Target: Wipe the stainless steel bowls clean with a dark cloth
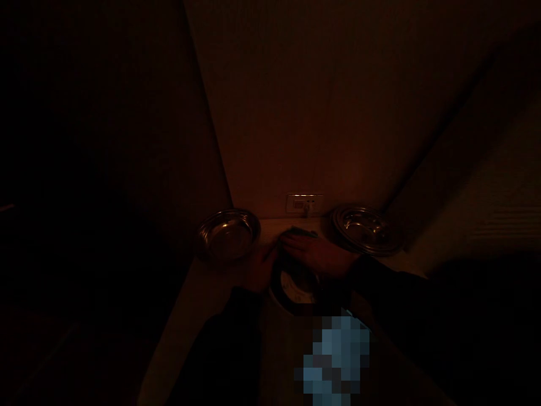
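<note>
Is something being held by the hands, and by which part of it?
Cannot be told: the right hand lies over a dark cloth-like thing, the left hand close by, but darkness hides any grip.

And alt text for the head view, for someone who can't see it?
A person's left hand and right hand are close together at a dark-rimmed round object in near darkness. A metal bowl is left, stacked dishes right, a wall socket behind, a pixelated bluish patch nearest.
</note>
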Tool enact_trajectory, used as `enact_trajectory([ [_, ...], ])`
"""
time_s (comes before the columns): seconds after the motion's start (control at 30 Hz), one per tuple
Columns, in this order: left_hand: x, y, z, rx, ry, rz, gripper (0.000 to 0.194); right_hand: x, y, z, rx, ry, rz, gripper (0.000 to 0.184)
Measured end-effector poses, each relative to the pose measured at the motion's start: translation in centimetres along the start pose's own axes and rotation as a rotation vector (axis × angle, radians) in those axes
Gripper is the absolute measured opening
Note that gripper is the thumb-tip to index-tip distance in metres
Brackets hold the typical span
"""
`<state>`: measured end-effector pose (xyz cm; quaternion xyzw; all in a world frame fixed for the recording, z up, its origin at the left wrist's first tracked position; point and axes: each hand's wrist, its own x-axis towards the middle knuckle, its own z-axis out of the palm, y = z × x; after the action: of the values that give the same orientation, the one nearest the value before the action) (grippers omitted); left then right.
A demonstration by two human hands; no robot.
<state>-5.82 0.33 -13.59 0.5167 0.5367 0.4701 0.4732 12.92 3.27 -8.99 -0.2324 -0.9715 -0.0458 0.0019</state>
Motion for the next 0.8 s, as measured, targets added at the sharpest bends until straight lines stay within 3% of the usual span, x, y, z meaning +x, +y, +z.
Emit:
enact_trajectory([
  [0.13, 0.0, -0.4, 0.2, -0.023, 0.006, 0.057, 0.033, -3.1, 1.5, 0.2, -0.035, -0.008, 0.100, 0.051],
  [0.27, 0.2, -0.9, 0.4, -0.050, 0.025, 0.035, 0.032, -4.6, 0.8, 0.6, -0.012, -0.031, 0.084, 0.040],
  [0.47, 0.4, -0.8, 0.3, -0.079, 0.028, 0.007, 0.034, -1.3, -1.3, 1.4, 0.237, -0.005, 0.140, 0.037],
  [0.67, 0.2, -0.9, 0.5, -0.066, 0.111, 0.010, 0.032, 1.0, -4.9, 1.3, 0.388, 0.065, 0.163, 0.036],
  [0.8, 0.1, -0.9, 0.8, -0.046, 0.143, 0.036, 0.032, -0.3, -5.8, -0.6, 0.591, -0.080, 0.045, 0.033],
])
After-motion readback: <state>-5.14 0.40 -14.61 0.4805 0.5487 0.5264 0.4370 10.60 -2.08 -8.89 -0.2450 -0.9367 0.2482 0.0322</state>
